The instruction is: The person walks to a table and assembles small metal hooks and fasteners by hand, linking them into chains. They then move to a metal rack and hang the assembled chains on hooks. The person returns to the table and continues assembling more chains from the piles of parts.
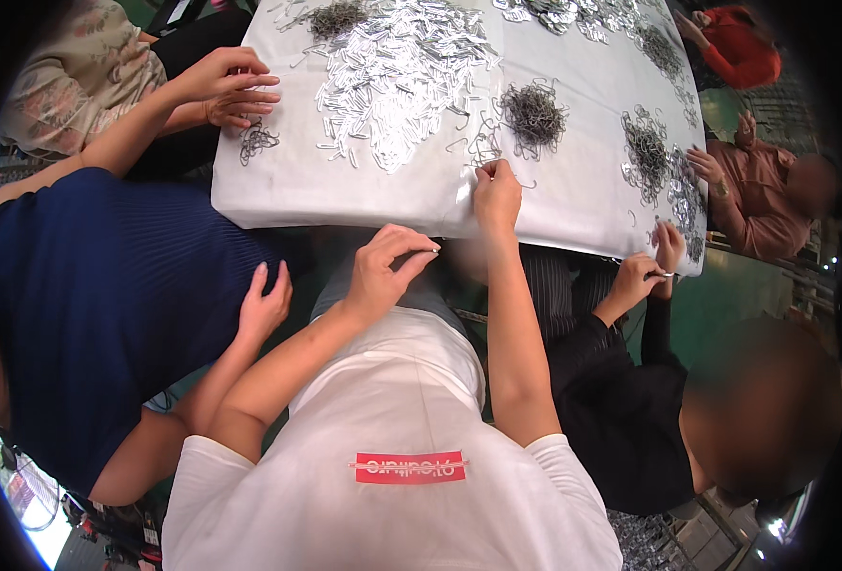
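"Head view: what are the person's hands doing around that dark hook pile (535,116)?"

"The right hand (499,198) is on the pile's near side, a little to its left, with fingers drawn together at some loose hooks (484,145). Whether they grip one, I can't tell."

"And the left hand (378,276)?"

"Further left of the pile and nearer the person, just off the edge of the worktop (345,205). Thumb and forefinger are pinched on a small pale piece (435,250), too tiny to make out properly."

"What lies about the pile?"

"To its left, a broad spread of silver strips (402,95); to its right, another dark heap (645,147). All of it sits on the white-covered worktop."

"Anyone else close by?"

"Well left of the pile, a co-worker's hands (229,107) are beside a small clump of hooks (259,143). To the pile's right and nearer the person, a co-worker in black (621,400) has both hands close together by the worktop's edge."
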`<state>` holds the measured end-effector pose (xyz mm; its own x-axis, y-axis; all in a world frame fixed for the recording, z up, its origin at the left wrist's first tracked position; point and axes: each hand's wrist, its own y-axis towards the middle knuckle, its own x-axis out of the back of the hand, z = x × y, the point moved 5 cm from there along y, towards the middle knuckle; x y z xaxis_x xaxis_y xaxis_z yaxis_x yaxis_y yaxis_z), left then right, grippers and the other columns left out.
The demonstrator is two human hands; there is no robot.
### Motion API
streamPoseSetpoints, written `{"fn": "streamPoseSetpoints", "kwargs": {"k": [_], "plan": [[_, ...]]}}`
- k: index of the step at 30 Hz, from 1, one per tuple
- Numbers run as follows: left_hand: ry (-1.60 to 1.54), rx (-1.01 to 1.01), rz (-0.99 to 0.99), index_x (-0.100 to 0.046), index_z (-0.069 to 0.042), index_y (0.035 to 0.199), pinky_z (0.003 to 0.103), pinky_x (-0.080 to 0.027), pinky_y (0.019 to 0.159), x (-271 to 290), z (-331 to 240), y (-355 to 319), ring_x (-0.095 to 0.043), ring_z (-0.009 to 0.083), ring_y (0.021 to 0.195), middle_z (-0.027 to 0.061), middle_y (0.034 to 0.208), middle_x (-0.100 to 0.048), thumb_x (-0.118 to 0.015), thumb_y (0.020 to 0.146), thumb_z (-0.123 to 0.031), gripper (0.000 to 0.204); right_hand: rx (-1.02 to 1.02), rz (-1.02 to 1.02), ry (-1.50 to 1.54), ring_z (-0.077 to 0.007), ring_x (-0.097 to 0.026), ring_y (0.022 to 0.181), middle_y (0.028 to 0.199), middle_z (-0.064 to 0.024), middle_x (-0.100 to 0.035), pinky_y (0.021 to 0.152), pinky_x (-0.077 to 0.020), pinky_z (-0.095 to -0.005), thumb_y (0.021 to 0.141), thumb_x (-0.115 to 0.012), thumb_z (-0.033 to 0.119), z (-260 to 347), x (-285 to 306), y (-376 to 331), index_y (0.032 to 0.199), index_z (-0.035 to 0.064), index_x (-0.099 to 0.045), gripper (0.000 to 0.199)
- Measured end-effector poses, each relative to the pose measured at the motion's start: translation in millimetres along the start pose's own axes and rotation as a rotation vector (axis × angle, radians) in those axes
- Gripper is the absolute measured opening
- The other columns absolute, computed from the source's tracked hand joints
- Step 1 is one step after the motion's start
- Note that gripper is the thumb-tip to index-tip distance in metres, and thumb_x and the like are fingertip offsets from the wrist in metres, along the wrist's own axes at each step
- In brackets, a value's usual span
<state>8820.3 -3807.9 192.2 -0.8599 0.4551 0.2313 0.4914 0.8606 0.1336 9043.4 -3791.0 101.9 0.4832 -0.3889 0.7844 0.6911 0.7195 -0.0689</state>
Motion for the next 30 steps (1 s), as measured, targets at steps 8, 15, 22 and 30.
{"fn": "streamPoseSetpoints", "kwargs": {"k": [8,15,22,30], "plan": [[-0.007,-0.05,-0.034,-0.069,-0.004,0.093,0.025,-0.048,0.067,-2,-1,-9,-0.059,0.013,0.073,0.0059,0.088,-0.066,-0.068,0.079,0.002,0.016,-0.291,0.13,0.677,-0.0183,-0.064,0.058,0.08,-0.0139,-0.065,0.05,-0.0518,-0.0281,0.081,-0.066,0.001,-40,7,-15,0.09,-0.006,-0.059,0.013],[-0.017,0.004,-0.042,-0.07,-0.005,0.094,0.027,-0.049,0.066,-6,0,-20,-0.062,0.017,0.077,0.0058,0.087,-0.068,-0.068,0.079,0.0,0.016,-0.296,0.115,0.86,-0.0187,-0.066,0.065,0.085,-0.0171,-0.064,0.056,-0.0548,-0.026,0.082,-0.068,0.002,-59,17,-21,0.11,-0.0127,-0.049,0.038],[-0.014,0.015,-0.059,-0.07,-0.006,0.095,0.027,-0.05,0.067,-5,-5,-26,-0.061,0.0162,0.077,0.0056,0.087,-0.067,-0.068,0.08,-0.001,0.017,-0.363,0.254,1.027,-0.0172,-0.066,0.074,0.089,-0.0125,-0.064,0.062,-0.0541,-0.0237,0.085,-0.068,0.006,-18,43,-52,0.104,-0.0086,-0.056,0.027],[-0.036,-0.045,-0.083,-0.069,-0.005,0.099,0.024,-0.049,0.067,-7,-12,-27,-0.061,0.0123,0.075,0.0052,0.09,-0.066,-0.068,0.079,0.003,0.021,-0.32,0.435,1.119,-0.0047,-0.048,0.065,0.08,0.0018,-0.061,0.056,-0.0351,-0.0191,0.084,-0.071,0.009,35,70,-151,0.093,0.0033,-0.065,0.013]]}}
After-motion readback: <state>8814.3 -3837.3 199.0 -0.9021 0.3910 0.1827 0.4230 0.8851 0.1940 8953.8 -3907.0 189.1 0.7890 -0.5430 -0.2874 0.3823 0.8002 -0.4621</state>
